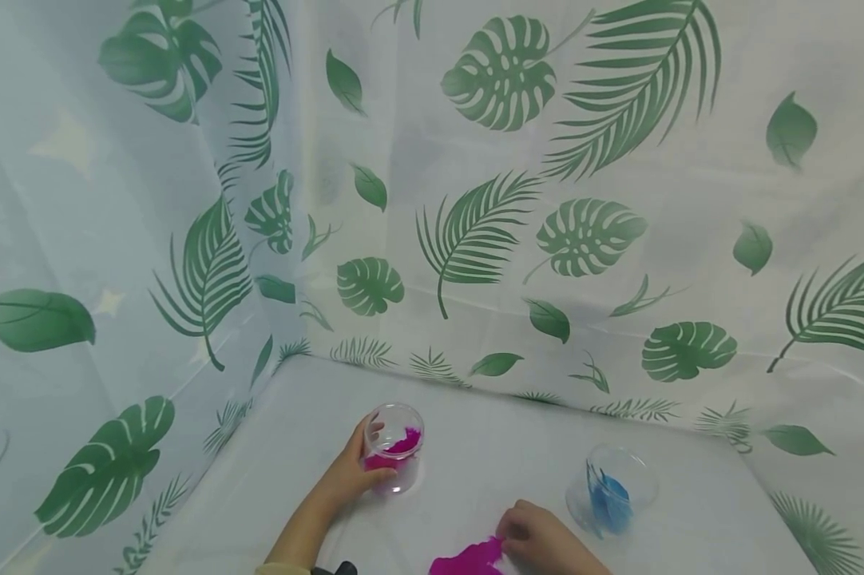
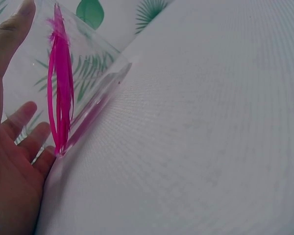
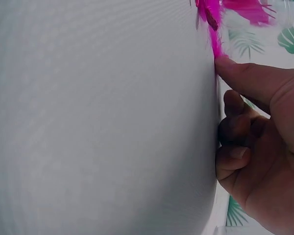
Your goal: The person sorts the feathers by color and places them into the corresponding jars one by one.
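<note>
My left hand (image 1: 349, 473) grips a clear plastic cup (image 1: 402, 479) from its left side, thumb at the front and fingers behind. Inside that cup lie magenta feathers (image 2: 62, 83), seen through the wall in the left wrist view. Down on the table, my right hand (image 1: 540, 537) pinches the edge of another magenta feather (image 1: 469, 559) between thumb and forefinger. Its other fingers are curled in, as the right wrist view shows. Part of this feather runs out of the head view at the bottom.
To the right stands a second clear cup (image 1: 640, 483) with blue feathers (image 1: 610, 503) in it. The white table (image 1: 489, 447) meets leaf-printed curtains (image 1: 432, 335) at the back and on the left.
</note>
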### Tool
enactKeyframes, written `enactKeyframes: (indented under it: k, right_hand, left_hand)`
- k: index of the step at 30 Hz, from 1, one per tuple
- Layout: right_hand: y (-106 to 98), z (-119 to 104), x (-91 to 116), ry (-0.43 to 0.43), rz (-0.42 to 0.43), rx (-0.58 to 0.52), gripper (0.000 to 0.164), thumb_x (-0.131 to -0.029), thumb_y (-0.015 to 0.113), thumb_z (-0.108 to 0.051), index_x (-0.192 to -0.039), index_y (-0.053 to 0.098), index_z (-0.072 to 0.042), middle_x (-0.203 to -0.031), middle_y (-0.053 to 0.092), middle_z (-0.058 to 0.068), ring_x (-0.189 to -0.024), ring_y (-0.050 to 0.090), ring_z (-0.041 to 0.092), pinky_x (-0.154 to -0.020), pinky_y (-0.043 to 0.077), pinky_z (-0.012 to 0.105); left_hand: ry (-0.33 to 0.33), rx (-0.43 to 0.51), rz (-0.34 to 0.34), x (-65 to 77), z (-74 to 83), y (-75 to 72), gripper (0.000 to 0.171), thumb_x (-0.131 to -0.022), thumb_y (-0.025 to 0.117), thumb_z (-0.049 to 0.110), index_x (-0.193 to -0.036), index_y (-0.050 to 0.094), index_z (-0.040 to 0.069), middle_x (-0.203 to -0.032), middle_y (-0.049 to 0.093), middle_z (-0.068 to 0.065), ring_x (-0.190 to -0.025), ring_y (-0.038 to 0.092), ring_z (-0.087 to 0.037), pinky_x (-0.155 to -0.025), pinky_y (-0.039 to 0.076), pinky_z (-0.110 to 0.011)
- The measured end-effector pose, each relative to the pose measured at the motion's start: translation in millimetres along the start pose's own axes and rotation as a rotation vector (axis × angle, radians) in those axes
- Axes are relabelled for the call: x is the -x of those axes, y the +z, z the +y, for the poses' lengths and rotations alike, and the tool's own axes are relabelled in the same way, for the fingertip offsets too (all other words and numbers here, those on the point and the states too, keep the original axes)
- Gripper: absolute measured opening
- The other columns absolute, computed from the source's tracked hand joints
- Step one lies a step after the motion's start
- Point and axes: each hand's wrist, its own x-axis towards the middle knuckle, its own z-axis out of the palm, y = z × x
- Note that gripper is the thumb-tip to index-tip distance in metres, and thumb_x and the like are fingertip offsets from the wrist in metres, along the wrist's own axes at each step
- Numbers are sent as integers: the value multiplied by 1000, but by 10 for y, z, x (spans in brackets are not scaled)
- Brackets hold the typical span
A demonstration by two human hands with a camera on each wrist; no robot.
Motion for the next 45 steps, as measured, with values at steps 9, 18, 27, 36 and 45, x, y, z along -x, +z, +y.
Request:
enactKeyframes:
  k: [9, 18, 27, 36, 45]
  right_hand:
    - [20, 3, 0, 54, -14, -6, 6, -90, 69, -28, -90, 69, -22, -86, 56, -13, -79, 51, -1, -75, 50, 24]
    - [23, 34, 10, 81, -32, -54, 5, -93, 65, -29, -90, 65, -26, -88, 57, -11, -80, 51, 0, -73, 48, 23]
    - [-1, 22, 22, 135, -42, -92, 5, -96, 62, -30, -96, 61, -25, -88, 62, -11, -82, 53, 6, -73, 47, 26]
    - [-22, 46, 38, 91, -10, -99, 7, -94, 63, -35, -92, 65, -29, -86, 64, -14, -80, 54, 3, -71, 47, 24]
    - [-136, 38, 14, 114, 93, -127, 5, -88, 71, -34, -88, 70, -29, -85, 68, -14, -79, 56, 2, -70, 47, 22]
  left_hand:
    - [-19, -11, 4, 15, -11, 17, 107, -72, 87, 41, -155, 19, 35, -156, 39, 1, -148, 29, -37, -113, 27, -68]
    - [-5, -5, -9, 7, -43, 12, 106, -73, 86, 41, -155, 19, 34, -157, 39, 0, -148, 30, -37, -114, 25, -67]
    - [2, -4, -5, 13, -33, 13, 105, -74, 85, 40, -155, 19, 36, -156, 39, 2, -148, 30, -35, -115, 24, -67]
    - [-17, -10, 5, 18, -3, 15, 105, -73, 85, 43, -154, 19, 38, -156, 39, 5, -149, 29, -35, -114, 25, -68]
    - [-16, -3, -4, 27, 28, -2, 106, -73, 85, 45, -155, 18, 37, -157, 39, 3, -148, 30, -35, -114, 26, -67]
